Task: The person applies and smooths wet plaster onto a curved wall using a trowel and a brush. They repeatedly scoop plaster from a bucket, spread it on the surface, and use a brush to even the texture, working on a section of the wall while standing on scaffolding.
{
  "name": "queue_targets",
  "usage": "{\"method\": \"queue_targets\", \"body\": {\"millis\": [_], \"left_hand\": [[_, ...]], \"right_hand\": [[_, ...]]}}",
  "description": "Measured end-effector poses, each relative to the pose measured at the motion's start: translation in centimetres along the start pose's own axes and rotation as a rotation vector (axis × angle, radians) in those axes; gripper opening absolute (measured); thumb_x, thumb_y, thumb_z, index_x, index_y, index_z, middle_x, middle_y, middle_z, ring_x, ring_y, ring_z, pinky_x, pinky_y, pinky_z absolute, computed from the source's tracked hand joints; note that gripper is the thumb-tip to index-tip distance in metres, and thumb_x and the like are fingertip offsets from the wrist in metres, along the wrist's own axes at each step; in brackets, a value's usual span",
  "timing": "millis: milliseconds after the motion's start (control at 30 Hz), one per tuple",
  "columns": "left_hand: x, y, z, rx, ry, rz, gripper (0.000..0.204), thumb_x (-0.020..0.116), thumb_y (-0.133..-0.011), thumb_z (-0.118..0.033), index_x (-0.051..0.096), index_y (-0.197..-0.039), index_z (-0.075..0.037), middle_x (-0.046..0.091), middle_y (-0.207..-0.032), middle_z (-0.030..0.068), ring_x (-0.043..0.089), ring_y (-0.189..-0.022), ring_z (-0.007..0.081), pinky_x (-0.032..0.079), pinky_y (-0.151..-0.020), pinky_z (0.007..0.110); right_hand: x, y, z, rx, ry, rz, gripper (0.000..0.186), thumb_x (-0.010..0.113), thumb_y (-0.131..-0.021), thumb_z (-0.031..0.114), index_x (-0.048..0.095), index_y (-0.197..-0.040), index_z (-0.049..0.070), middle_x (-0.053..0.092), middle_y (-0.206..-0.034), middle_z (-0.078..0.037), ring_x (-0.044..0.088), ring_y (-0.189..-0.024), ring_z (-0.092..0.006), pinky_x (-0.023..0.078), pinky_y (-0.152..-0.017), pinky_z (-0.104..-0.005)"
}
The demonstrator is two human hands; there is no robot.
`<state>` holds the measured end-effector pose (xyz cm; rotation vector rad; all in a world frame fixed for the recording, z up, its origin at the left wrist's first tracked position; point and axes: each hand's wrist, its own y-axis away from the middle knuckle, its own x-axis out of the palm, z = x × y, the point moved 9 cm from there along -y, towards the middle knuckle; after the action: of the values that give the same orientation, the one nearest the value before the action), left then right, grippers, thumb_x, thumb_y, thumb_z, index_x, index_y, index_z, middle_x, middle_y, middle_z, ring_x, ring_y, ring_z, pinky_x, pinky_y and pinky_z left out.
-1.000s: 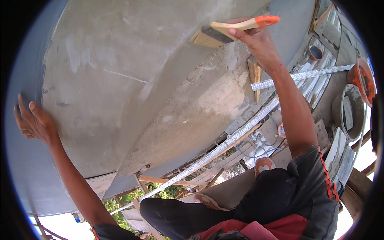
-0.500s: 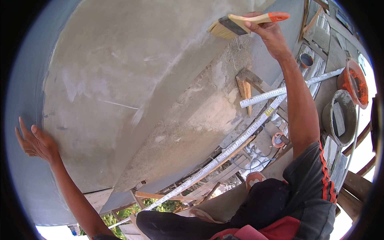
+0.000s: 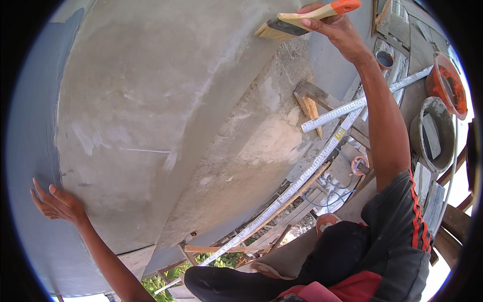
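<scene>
High on the right, my right hand (image 3: pixel 332 27) is closed round the wooden handle of a flat paintbrush (image 3: pixel 297 22) with an orange tip. The pale bristles meet the grey-brown plastered wall (image 3: pixel 131 100) at the edge of a darker, damp-looking band. At the far left my left hand (image 3: pixel 59 205) rests with fingers spread on the blue-grey strip (image 3: pixel 32 151) beside the plaster, holding nothing. Rougher, unsmoothed plaster (image 3: pixel 241 156) lies below the brush, down toward my knees.
Two long metal bars (image 3: pixel 287 191) cross at the right beneath my forearm, near a wooden bracket (image 3: pixel 308 103). A dark bucket (image 3: pixel 432 136), an orange basin (image 3: pixel 448 85) and a small pot (image 3: pixel 384 59) stand on the planks. My sandalled feet (image 3: pixel 327 221) are below.
My right hand has shifted slightly up and left with the brush, its bristles still against the wall. The whole view has tilted a little, so my left hand appears lower.
</scene>
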<state>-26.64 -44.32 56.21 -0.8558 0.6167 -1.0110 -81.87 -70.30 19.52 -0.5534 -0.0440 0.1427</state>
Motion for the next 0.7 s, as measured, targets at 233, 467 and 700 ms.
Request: {"method": "queue_targets", "body": {"millis": [233, 467, 700], "left_hand": [[0.3, 0.6, 0.8, -0.018, -0.004, 0.004, 0.076, 0.021, -0.112, -0.076, 0.05, -0.164, -0.029, 0.041, -0.169, 0.0093, 0.028, -0.159, 0.0288, 0.018, -0.126, 0.057], [0.0, 0.1, 1.0, -0.016, -0.047, -0.014, 0.078, 0.02, -0.111, -0.077, 0.052, -0.163, -0.028, 0.041, -0.169, 0.007, 0.032, -0.158, 0.0274, 0.018, -0.126, 0.058], [0.6, 0.5, 1.9, -0.029, -0.044, -0.017, 0.077, 0.02, -0.112, -0.075, 0.051, -0.163, -0.028, 0.041, -0.169, 0.0072, 0.032, -0.158, 0.0275, 0.019, -0.126, 0.056]], "right_hand": [[10.2, 1.6, -1.6, 0.058, -0.011, 0.302, 0.046, 0.09, -0.091, 0.042, 0.079, -0.12, 0.008, 0.079, -0.123, -0.009, 0.073, -0.118, -0.027, 0.057, -0.105, -0.0415], [-2.8, -0.9, 1.0, -0.082, 0.051, 0.017, 0.035, 0.086, -0.096, 0.034, 0.079, -0.121, 0.01, 0.077, -0.114, -0.002, 0.07, -0.113, -0.0173, 0.055, -0.106, -0.0361], [-0.7, -2.5, -2.5, 0.068, 0.081, 0.131, 0.037, 0.087, -0.095, 0.038, 0.08, -0.122, 0.013, 0.077, -0.115, -0.002, 0.071, -0.113, -0.0181, 0.056, -0.106, -0.0378]]}}
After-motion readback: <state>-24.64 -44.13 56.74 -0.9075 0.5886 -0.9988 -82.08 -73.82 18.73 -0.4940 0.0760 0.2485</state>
